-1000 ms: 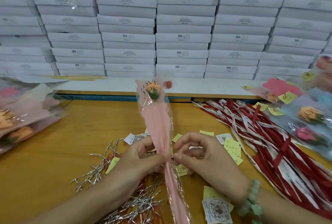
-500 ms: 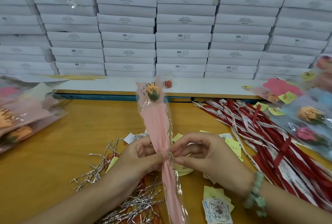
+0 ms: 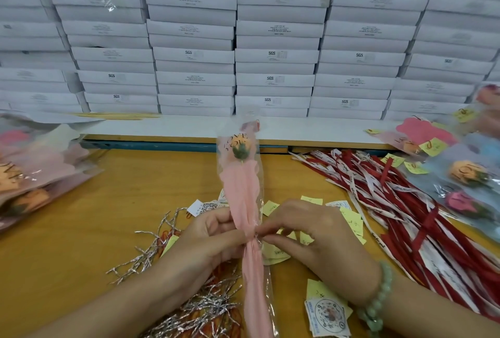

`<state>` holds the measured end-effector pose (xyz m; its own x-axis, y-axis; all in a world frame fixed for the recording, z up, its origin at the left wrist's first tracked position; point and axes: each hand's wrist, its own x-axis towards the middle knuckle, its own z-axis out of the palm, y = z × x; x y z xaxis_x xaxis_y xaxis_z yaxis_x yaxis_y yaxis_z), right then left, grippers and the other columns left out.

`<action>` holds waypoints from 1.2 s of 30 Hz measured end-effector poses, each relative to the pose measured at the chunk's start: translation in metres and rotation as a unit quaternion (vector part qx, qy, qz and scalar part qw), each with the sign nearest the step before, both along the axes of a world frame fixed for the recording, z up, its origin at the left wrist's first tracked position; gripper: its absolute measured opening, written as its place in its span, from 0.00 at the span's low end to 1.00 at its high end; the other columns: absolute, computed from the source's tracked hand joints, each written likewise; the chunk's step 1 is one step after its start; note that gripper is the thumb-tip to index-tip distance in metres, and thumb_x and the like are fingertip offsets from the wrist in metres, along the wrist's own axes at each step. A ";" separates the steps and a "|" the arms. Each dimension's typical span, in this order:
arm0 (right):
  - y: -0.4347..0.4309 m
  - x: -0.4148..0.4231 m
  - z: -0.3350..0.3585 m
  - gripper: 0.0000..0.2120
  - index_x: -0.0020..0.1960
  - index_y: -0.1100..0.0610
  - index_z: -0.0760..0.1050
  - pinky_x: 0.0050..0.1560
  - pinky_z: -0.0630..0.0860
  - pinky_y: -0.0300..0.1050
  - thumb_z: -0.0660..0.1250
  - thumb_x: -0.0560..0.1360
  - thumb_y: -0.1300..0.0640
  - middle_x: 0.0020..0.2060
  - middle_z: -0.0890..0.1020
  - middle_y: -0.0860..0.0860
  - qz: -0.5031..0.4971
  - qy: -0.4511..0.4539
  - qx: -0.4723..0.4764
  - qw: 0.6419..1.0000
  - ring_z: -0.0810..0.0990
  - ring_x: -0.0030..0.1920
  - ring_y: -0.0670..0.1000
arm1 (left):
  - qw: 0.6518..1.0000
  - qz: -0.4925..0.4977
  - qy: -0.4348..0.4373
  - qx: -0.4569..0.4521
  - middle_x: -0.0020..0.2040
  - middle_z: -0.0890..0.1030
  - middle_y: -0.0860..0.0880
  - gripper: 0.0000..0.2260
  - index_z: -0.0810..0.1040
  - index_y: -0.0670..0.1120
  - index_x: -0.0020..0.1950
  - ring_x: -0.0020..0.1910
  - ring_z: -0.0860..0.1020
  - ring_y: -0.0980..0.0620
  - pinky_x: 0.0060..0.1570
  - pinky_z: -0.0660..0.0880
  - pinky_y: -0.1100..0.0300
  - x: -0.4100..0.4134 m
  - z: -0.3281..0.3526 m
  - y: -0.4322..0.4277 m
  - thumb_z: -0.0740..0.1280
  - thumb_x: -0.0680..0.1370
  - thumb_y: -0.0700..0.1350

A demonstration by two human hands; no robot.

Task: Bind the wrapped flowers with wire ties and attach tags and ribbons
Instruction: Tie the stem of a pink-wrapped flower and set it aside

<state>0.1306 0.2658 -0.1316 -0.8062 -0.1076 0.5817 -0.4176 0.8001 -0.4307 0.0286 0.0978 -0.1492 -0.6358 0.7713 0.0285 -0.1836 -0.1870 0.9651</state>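
Wrapped flower [image 3: 244,197] points straight away between the hands, left hand [image 3: 208,240] gripping its waist, right hand [image 3: 305,232] pinching the wire tie [image 3: 255,234] there.

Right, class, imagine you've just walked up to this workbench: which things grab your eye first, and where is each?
First, the pink wrapped flower, held up at centre, with the left hand and right hand pinching its cinched waist. Behind it, a wall of stacked white boxes fills the background. Red and white ribbons sprawl across the right of the yellow table, and silver wire ties lie by the left wrist.
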 end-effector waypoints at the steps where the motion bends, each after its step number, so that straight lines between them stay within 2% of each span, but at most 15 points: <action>1: 0.000 0.000 0.000 0.06 0.48 0.52 0.84 0.44 0.78 0.36 0.74 0.72 0.59 0.42 0.83 0.42 -0.003 -0.011 -0.028 1.000 0.81 0.44 0.42 | 1.000 0.001 -0.001 0.002 0.49 0.84 0.37 0.10 0.84 0.39 0.50 0.43 0.84 0.47 0.44 0.82 0.58 0.000 0.000 0.000 0.73 0.70 0.36; 4: -0.001 0.000 0.002 0.08 0.47 0.50 0.84 0.44 0.80 0.38 0.74 0.72 0.61 0.40 0.84 0.43 -0.003 -0.078 -0.153 0.985 0.83 0.44 0.45 | 1.000 0.008 -0.002 0.008 0.50 0.84 0.36 0.12 0.84 0.39 0.52 0.44 0.84 0.46 0.44 0.82 0.57 -0.002 -0.001 0.001 0.73 0.69 0.37; 7: -0.002 0.001 0.003 0.08 0.48 0.51 0.83 0.46 0.80 0.39 0.73 0.73 0.64 0.39 0.84 0.46 0.013 -0.123 -0.206 0.971 0.84 0.42 0.46 | 1.000 0.001 0.006 0.005 0.48 0.84 0.38 0.10 0.84 0.41 0.50 0.43 0.84 0.47 0.41 0.81 0.58 -0.001 -0.001 0.000 0.72 0.70 0.38; 9: -0.003 0.002 0.004 0.08 0.48 0.52 0.83 0.47 0.80 0.40 0.72 0.73 0.64 0.39 0.84 0.46 0.014 -0.132 -0.205 0.970 0.84 0.42 0.45 | 1.000 0.003 0.005 -0.003 0.46 0.84 0.39 0.09 0.84 0.40 0.49 0.42 0.84 0.46 0.39 0.81 0.58 -0.001 -0.003 0.000 0.73 0.69 0.38; 11: -0.004 0.002 0.006 0.08 0.48 0.52 0.82 0.47 0.80 0.39 0.72 0.74 0.63 0.39 0.84 0.46 0.011 -0.138 -0.191 0.972 0.83 0.43 0.45 | 1.000 0.015 -0.007 -0.006 0.46 0.84 0.39 0.12 0.81 0.37 0.50 0.42 0.84 0.44 0.38 0.81 0.58 -0.002 -0.004 0.000 0.75 0.68 0.38; 14: -0.005 0.002 0.005 0.08 0.49 0.51 0.82 0.47 0.79 0.37 0.72 0.74 0.63 0.39 0.84 0.45 0.011 -0.137 -0.172 0.975 0.83 0.43 0.45 | 1.000 0.009 -0.007 0.004 0.46 0.84 0.40 0.12 0.83 0.40 0.47 0.41 0.84 0.44 0.39 0.81 0.57 -0.002 -0.004 0.000 0.77 0.65 0.39; 17: -0.006 0.003 0.005 0.09 0.49 0.50 0.82 0.47 0.78 0.35 0.72 0.74 0.63 0.39 0.83 0.44 0.009 -0.129 -0.164 0.978 0.83 0.43 0.45 | 1.000 -0.002 -0.002 0.017 0.44 0.83 0.44 0.07 0.85 0.44 0.46 0.38 0.82 0.50 0.38 0.79 0.61 -0.001 -0.005 0.001 0.73 0.68 0.37; 22: -0.006 0.002 0.005 0.09 0.48 0.52 0.83 0.46 0.77 0.32 0.71 0.74 0.65 0.40 0.84 0.42 0.010 -0.112 -0.158 0.981 0.83 0.43 0.43 | 0.999 -0.029 0.022 0.022 0.47 0.84 0.45 0.10 0.84 0.44 0.52 0.42 0.81 0.54 0.42 0.79 0.63 -0.001 -0.007 0.003 0.70 0.72 0.37; 28: -0.004 0.001 0.003 0.07 0.47 0.54 0.83 0.48 0.80 0.40 0.71 0.74 0.65 0.39 0.85 0.47 -0.003 -0.111 -0.182 0.977 0.84 0.43 0.47 | 0.997 -0.061 -0.011 0.048 0.48 0.84 0.45 0.13 0.83 0.41 0.57 0.42 0.81 0.55 0.44 0.77 0.65 -0.004 -0.008 0.004 0.73 0.72 0.39; 33: -0.002 -0.001 0.004 0.07 0.45 0.55 0.83 0.44 0.79 0.36 0.72 0.73 0.66 0.38 0.84 0.48 -0.003 -0.133 -0.210 0.969 0.83 0.40 0.45 | 0.998 -0.051 0.012 0.036 0.54 0.83 0.43 0.17 0.82 0.42 0.58 0.50 0.82 0.53 0.49 0.77 0.63 -0.006 -0.010 0.004 0.74 0.70 0.39; 36: -0.002 -0.001 0.005 0.06 0.45 0.55 0.83 0.44 0.81 0.40 0.72 0.73 0.65 0.38 0.84 0.51 0.003 -0.154 -0.237 0.959 0.83 0.40 0.49 | 0.999 -0.043 0.017 0.027 0.54 0.83 0.41 0.15 0.82 0.42 0.58 0.49 0.82 0.51 0.48 0.78 0.62 -0.007 -0.011 0.003 0.72 0.71 0.36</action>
<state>0.1297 0.2637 -0.1262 -0.9481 0.1056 0.3000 -0.2151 0.4819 -0.8494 0.0220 0.1007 -0.1606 -0.5657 0.8195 0.0914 -0.1683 -0.2233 0.9601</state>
